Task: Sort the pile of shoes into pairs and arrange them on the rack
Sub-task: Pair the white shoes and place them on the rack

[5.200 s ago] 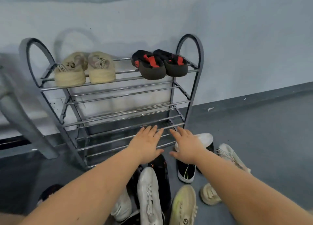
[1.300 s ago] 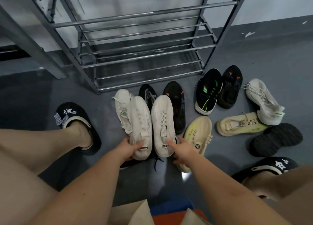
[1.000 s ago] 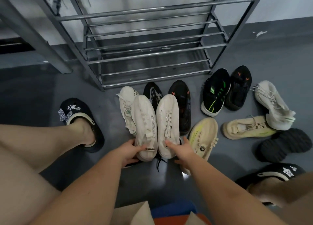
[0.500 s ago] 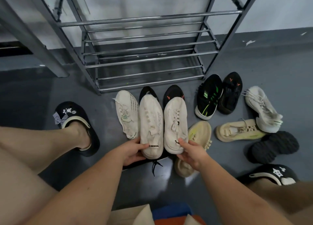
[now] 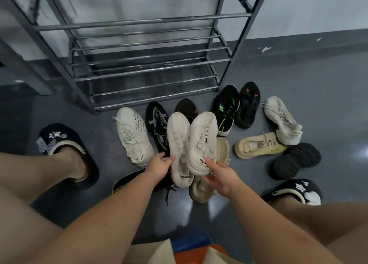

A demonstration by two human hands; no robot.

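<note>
Off-white mesh is what both hands now carry: the two matching cream lace-up sneakers, which sat low against the grey floor (image 5: pixel 328 80) half a second ago, have been raised clear of the pile, toes aimed at the metal tube shoe rack (image 5: pixel 151 51). A pair is thus judged sorted and ready for shelving (the visible lower tiers are bare). The left sneaker (image 5: pixel 178 144) is gripped at its heel by the left hand (image 5: pixel 159 165), fingers curled round it. The right sneaker (image 5: pixel 203 138) is pinched at the heel by the right hand (image 5: pixel 221 176), thumb on top.
</note>
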